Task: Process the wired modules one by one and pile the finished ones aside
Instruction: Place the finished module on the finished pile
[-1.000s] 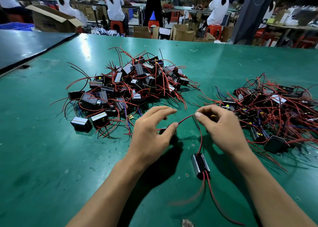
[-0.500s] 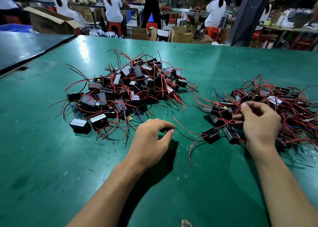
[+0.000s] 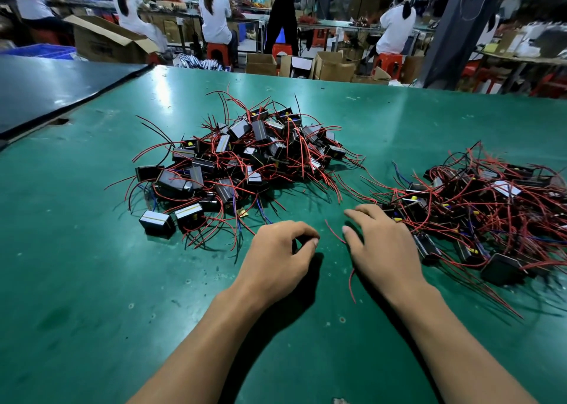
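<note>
While both hands rest on the green table point(image 3: 92, 281), the big pile point(image 3: 245, 158) of black modules with red wires sits in the middle. Just in front of that pile is the left hand point(image 3: 276, 256), fingers curled, thumb meeting the first finger; I cannot tell if it pinches anything. In front and to the right of the big pile, the right hand point(image 3: 380, 250) lies palm down over a red wire point(image 3: 350, 284); any grip is hidden. A second pile point(image 3: 478, 201) lies right of the big pile. Its white label point(image 3: 506, 188) is too small to read.
</note>
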The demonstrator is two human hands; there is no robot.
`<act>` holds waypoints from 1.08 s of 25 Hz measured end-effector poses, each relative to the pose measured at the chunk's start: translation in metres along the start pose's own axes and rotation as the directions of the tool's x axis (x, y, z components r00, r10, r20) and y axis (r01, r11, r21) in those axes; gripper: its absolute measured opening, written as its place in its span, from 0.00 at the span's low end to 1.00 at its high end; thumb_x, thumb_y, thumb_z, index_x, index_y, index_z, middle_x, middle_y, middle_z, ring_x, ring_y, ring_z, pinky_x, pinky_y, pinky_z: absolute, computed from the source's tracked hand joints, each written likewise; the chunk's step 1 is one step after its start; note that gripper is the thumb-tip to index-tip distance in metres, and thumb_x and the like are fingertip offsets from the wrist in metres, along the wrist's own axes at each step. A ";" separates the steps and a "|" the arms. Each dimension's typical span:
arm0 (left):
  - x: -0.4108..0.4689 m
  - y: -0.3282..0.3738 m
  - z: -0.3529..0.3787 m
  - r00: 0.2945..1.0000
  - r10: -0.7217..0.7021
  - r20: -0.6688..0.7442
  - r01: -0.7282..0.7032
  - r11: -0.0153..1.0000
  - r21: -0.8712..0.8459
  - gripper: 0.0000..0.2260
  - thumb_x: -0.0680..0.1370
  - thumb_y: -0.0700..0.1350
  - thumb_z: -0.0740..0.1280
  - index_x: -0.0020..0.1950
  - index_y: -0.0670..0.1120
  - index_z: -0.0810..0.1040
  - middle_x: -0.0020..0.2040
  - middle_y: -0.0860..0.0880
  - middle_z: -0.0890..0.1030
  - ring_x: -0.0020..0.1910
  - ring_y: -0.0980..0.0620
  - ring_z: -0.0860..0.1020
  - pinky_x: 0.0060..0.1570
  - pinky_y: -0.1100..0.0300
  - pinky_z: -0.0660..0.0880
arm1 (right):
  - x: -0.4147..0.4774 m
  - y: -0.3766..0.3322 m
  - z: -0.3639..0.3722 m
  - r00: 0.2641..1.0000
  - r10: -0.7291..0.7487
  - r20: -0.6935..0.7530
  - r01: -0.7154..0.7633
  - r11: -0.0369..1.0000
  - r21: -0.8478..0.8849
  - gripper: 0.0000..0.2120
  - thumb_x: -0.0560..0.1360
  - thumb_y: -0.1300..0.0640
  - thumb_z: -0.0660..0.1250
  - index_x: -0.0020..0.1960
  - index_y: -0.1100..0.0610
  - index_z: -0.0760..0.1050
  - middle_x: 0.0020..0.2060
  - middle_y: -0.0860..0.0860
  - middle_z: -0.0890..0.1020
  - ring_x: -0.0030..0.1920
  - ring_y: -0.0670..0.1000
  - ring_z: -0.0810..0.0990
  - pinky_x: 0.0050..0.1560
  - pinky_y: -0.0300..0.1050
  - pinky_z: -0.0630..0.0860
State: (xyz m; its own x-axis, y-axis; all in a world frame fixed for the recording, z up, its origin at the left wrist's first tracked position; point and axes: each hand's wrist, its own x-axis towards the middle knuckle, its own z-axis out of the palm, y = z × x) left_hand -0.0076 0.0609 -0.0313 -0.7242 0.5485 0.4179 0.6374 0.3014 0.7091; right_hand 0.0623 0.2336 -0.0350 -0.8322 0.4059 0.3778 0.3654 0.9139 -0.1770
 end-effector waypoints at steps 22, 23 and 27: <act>0.026 -0.026 -0.019 0.649 -0.759 -0.052 0.498 0.475 -0.726 0.07 0.80 0.36 0.61 0.48 0.43 0.78 0.38 0.45 0.80 0.23 0.56 0.75 0.27 0.62 0.73 | 0.085 -0.138 0.033 0.990 -0.109 0.091 0.072 0.939 0.336 0.22 0.79 0.50 0.66 0.73 0.45 0.71 0.60 0.51 0.75 0.55 0.56 0.80 0.47 0.46 0.72; 0.028 -0.027 -0.020 0.639 -0.768 -0.038 0.494 0.448 -0.745 0.08 0.80 0.36 0.60 0.47 0.44 0.77 0.39 0.45 0.80 0.25 0.55 0.76 0.26 0.61 0.74 | 0.091 -0.139 0.036 0.987 -0.104 0.125 0.063 0.953 0.295 0.26 0.78 0.49 0.67 0.75 0.44 0.67 0.61 0.52 0.73 0.55 0.57 0.80 0.46 0.46 0.70; 0.031 -0.025 -0.018 0.639 -0.769 0.025 0.462 0.357 -0.812 0.06 0.81 0.35 0.59 0.52 0.41 0.75 0.36 0.43 0.77 0.27 0.52 0.73 0.24 0.61 0.71 | 0.108 -0.138 0.040 0.974 -0.102 0.203 0.064 0.981 0.185 0.33 0.76 0.47 0.70 0.77 0.43 0.61 0.64 0.56 0.69 0.57 0.61 0.79 0.47 0.48 0.70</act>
State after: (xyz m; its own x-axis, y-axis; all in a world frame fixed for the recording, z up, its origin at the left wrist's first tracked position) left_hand -0.0506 0.0560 -0.0255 -0.9461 0.1384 -0.2927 -0.3205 -0.2717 0.9074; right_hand -0.0953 0.1512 -0.0064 -0.9323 0.3002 0.2017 0.2276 0.9205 -0.3177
